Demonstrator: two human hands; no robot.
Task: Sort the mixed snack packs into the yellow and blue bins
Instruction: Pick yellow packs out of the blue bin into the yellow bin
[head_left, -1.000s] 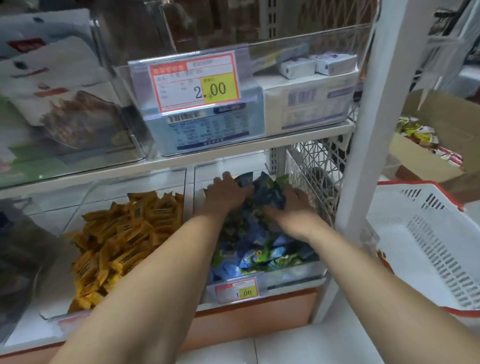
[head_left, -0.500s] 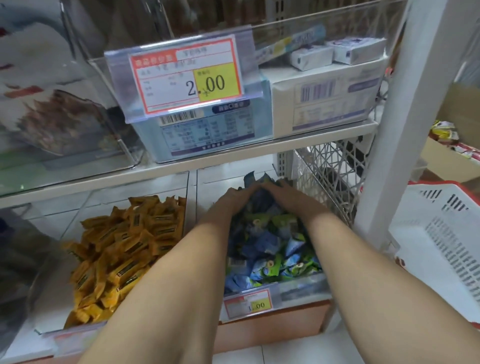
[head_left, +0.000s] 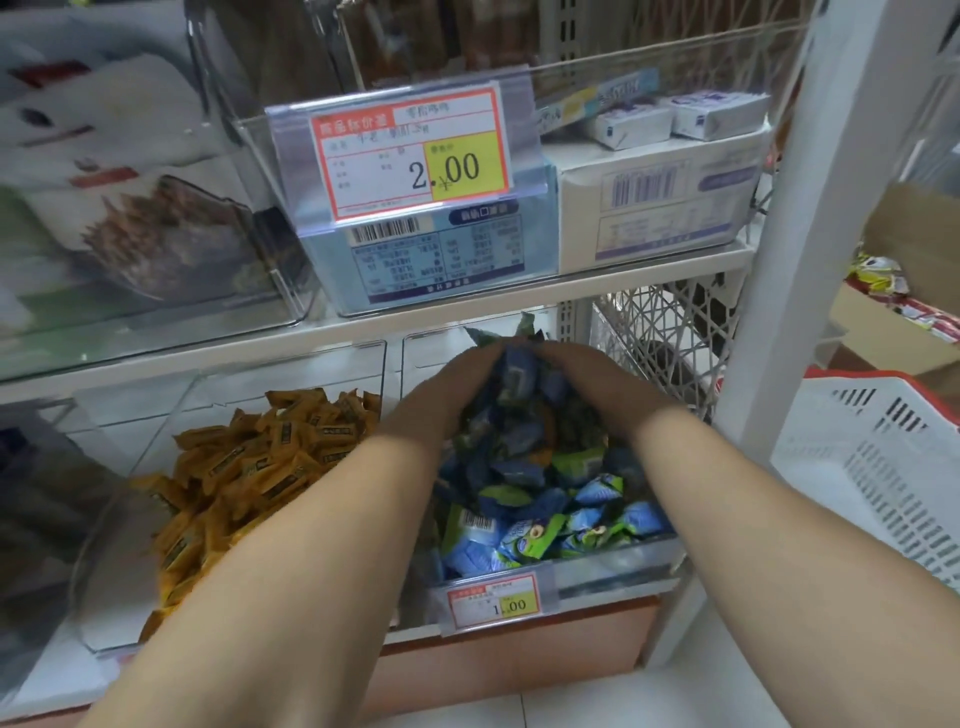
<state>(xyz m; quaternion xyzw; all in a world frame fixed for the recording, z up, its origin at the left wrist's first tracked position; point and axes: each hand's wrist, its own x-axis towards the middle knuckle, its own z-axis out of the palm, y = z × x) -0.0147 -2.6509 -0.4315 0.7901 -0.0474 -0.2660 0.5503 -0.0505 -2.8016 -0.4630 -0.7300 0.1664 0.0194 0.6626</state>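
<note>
Both forearms reach forward, side by side, into the lower shelf. Left hand (head_left: 441, 402) and right hand (head_left: 602, 387) are cupped toward each other, fingers curled inward and tips nearly meeting. Between them they grasp a heap of blue snack packs (head_left: 519, 410), raised at the far end of the clear right bin (head_left: 613, 569). More blue and green packs lie loose at the near end. Yellow snack packs (head_left: 260, 467) fill the clear left bin (head_left: 119, 613). A white basket (head_left: 883, 467) stands far right.
</note>
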